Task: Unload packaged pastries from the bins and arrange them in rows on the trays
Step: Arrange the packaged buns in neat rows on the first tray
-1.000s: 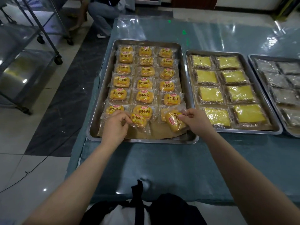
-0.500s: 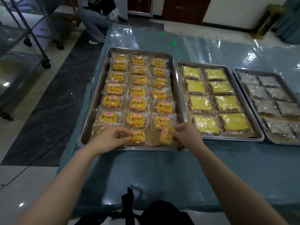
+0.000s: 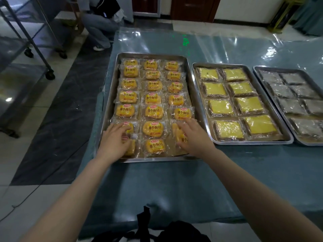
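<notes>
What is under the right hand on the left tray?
A wrapped yellow bun on brown paper, its left edge showing beside the right hand. The rest is covered.

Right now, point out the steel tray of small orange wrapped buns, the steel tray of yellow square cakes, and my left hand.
Steel tray of orange wrapped buns (image 3: 157, 160): head view, near rim.
Steel tray of yellow square cakes (image 3: 253, 142): head view, near rim.
Left hand (image 3: 113, 140): head view, back of the hand.
</notes>
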`<move>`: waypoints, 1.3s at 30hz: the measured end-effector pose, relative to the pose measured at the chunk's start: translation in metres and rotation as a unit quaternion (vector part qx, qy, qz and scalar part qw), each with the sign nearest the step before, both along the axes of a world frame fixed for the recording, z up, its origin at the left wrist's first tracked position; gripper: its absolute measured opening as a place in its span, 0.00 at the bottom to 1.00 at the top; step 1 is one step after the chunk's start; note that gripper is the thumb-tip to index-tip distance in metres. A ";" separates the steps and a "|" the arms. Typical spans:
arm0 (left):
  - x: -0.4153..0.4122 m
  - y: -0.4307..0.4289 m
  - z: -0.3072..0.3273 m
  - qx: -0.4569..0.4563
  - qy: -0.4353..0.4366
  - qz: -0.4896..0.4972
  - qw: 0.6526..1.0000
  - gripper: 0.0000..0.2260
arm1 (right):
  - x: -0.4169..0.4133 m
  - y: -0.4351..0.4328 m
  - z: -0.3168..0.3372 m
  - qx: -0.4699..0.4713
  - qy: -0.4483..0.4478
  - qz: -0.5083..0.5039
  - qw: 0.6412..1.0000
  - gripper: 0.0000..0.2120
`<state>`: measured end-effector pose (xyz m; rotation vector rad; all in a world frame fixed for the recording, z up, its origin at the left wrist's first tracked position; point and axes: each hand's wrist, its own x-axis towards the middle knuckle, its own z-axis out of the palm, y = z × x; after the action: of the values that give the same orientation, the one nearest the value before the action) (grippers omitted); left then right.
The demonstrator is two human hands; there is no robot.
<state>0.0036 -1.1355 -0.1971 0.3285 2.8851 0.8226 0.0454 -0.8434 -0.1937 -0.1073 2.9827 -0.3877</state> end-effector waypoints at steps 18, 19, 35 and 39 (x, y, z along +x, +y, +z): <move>-0.034 0.001 -0.024 -0.126 -0.025 -0.062 0.990 0.26 | 0.004 -0.003 -0.036 0.002 -0.169 -0.030 0.985 0.34; -0.034 0.002 -0.025 -0.120 -0.023 -0.060 0.991 0.26 | 0.004 -0.004 -0.034 -0.015 -0.127 -0.051 0.990 0.33; -0.050 0.018 -0.021 -0.060 -0.030 0.001 0.998 0.24 | -0.063 0.001 -0.018 -0.115 -0.017 -0.112 0.987 0.25; -0.075 0.023 -0.019 -0.053 -0.030 0.008 0.998 0.26 | -0.095 0.004 -0.020 -0.176 -0.011 -0.145 0.974 0.29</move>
<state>-0.0709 -1.1123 -0.2164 0.2637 2.8648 0.6654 -0.0492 -0.8394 -0.2135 0.3014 2.8774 -0.9406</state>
